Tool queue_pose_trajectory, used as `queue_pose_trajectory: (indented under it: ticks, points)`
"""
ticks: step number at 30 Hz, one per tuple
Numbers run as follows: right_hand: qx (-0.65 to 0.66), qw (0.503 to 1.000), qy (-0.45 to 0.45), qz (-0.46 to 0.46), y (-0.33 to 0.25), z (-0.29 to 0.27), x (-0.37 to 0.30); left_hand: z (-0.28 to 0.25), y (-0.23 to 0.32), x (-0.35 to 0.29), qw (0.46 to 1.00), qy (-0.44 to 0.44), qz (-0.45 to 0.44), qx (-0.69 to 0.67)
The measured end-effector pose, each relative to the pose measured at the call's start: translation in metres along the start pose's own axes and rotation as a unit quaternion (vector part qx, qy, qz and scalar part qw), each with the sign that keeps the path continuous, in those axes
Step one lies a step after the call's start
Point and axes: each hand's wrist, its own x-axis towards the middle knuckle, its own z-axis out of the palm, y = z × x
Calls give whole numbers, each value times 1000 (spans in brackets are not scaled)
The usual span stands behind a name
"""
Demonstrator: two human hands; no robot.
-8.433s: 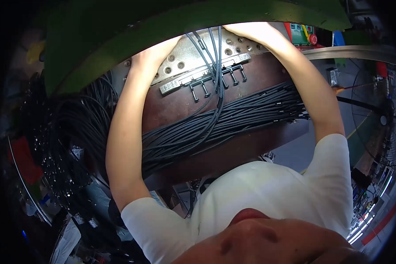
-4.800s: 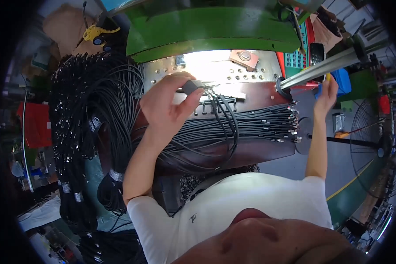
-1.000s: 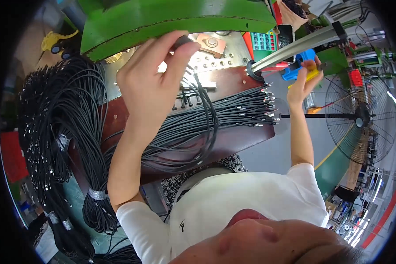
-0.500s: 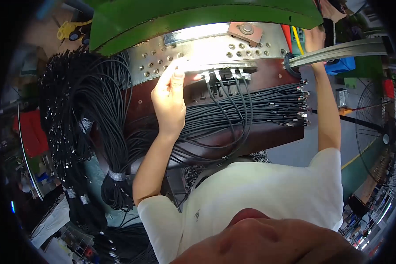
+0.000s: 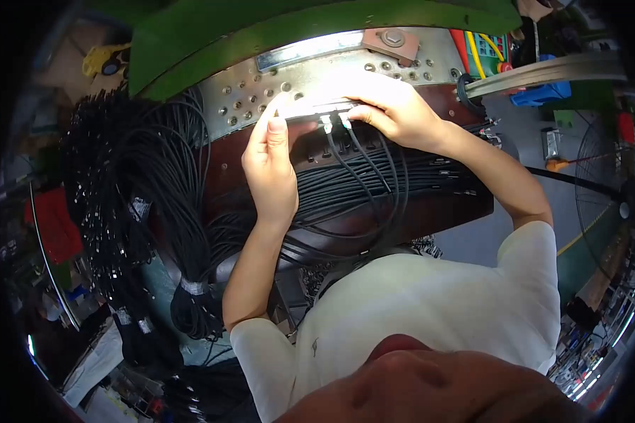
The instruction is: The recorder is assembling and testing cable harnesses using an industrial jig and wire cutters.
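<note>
Brown bench (image 5: 444, 217), with a metal plate (image 5: 310, 70) full of holes at its back edge, fills the middle of the head view; a green beam (image 5: 303, 22) cuts off the plate's far side. Strong glare washes out the plate's centre and the tips of both hands. Over the bench's back part, near the plate, is a slim dark bar (image 5: 317, 114). Left hand (image 5: 269, 158) grasps its left end, thumb facing the wearer; right hand (image 5: 398, 114) is closed over the right end, and whether it also pinches a plug cannot be told. Two pale plugs (image 5: 327, 127) show at the bar, their thin cables (image 5: 360, 169) looping toward the front edge. A cable bundle (image 5: 317, 194) crosses the bench, its right ends partly behind the right forearm; a second bundle (image 5: 120, 169) crowds the left edge. Bare bench runs along the front edge to the right corner, with open floor (image 5: 466, 243) beyond.
</note>
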Motion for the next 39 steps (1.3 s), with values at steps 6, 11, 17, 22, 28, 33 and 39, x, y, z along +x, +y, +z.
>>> queue_pose_trajectory:
  ticks: [6, 11, 17, 22, 28, 33, 39]
  points:
    - [-174, 962, 84, -194, -2, -9, 59, 27, 22, 1, 905, -234, -316, -161]
    - [-177, 970, 78, -146, 61, -24, 88, 21, 42, 77, 949, -221, -83, 208]
    - [-152, 982, 71, -89, 81, -22, 84, 17, 22, 105, 968, -170, -181, 33]
    - [-133, 988, 64, -48, 98, -29, 77, 1, 23, 106, 945, -141, -265, -134]
    - [-110, 993, 50, -8, 88, -26, 77, 3, -5, 121, 950, -211, -206, -101]
    - [-90, 995, 35, 37, 51, -10, 54, -31, 19, 125, 714, -50, 334, 613]
    - [-60, 993, 32, 99, 73, -13, 45, -38, -21, 148, 562, -84, 471, 675]
